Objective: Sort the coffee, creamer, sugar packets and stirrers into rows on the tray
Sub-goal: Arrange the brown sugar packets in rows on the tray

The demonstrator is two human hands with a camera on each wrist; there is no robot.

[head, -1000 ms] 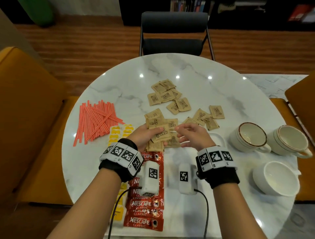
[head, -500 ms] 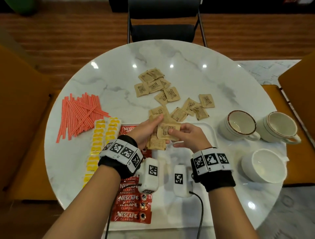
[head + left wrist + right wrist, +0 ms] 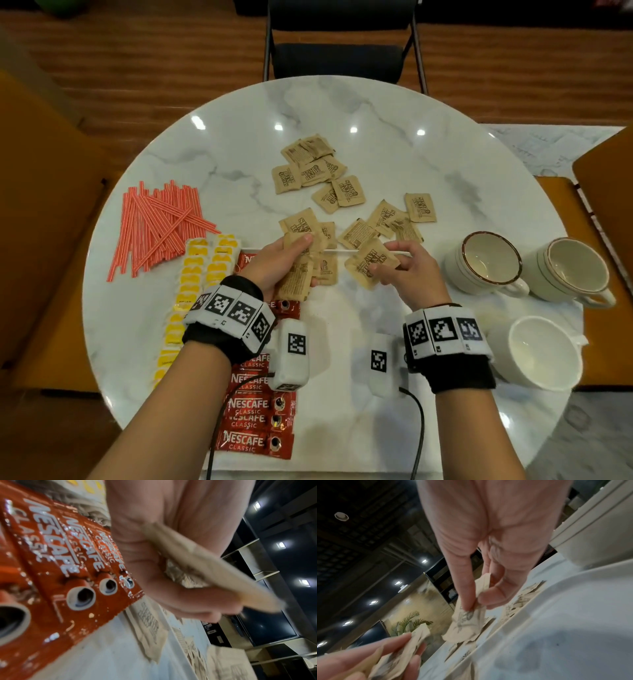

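My left hand [image 3: 291, 263] grips a small stack of brown sugar packets [image 3: 295, 279] above the white tray [image 3: 342, 428]; the same stack [image 3: 205, 563] shows edge-on in the left wrist view. To its right, my right hand [image 3: 394, 263] pinches one brown sugar packet [image 3: 371, 262] between thumb and fingers, also seen as the sugar packet [image 3: 467, 622] in the right wrist view. Red Nescafe coffee sachets [image 3: 257, 411] lie in a row on the tray's left part. Yellow creamer packets [image 3: 195, 284] run in a column left of them. Loose sugar packets [image 3: 318, 171] lie scattered beyond the tray. Orange stirrers [image 3: 154, 226] are piled at the far left.
Three white cups stand at the right: one with a brown rim [image 3: 489, 262], one further right [image 3: 568, 270], one nearer [image 3: 544, 353]. A dark chair [image 3: 342, 44] stands beyond the round marble table [image 3: 376, 113]. Orange seats flank the table.
My hands have drawn apart: the right hand has pulled one sugar packet to the right, away from the stack that stays in my left hand.
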